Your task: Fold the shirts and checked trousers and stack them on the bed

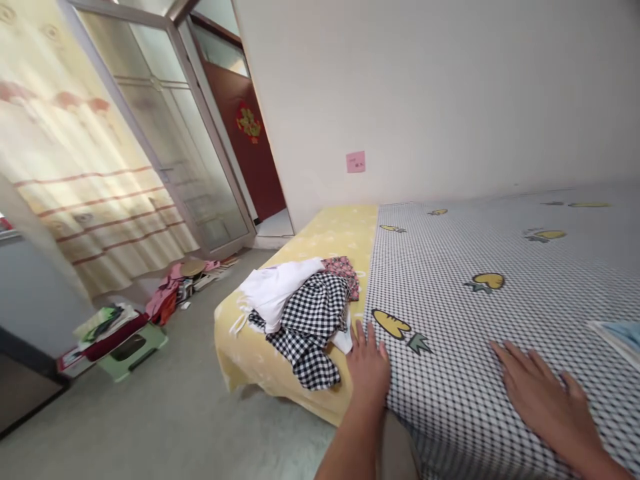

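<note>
My left hand (369, 363) lies with fingers apart at the seam between the yellow bed cover (333, 230) and the black-and-white checked sheet (440, 267) printed with yellow carrots. Just beyond its fingertips is a loose heap of clothes: a white garment (280, 283), a black-and-white gingham garment (317, 307) and a red floral cloth (343, 270). Flat on the checked sheet, my right hand (550, 400) has its fingers stretched out. It holds nothing. Further right, a light blue item with a white border (620, 337) is cut off by the frame's edge.
On the floor at left, a green plastic stool (133, 353) carries folded cloths. Behind it, a pile of pink and red things (167, 290) lies below a patterned curtain (100, 193). A glass door (175, 127) stands ajar. The wall (440, 100) runs along the bed's far side.
</note>
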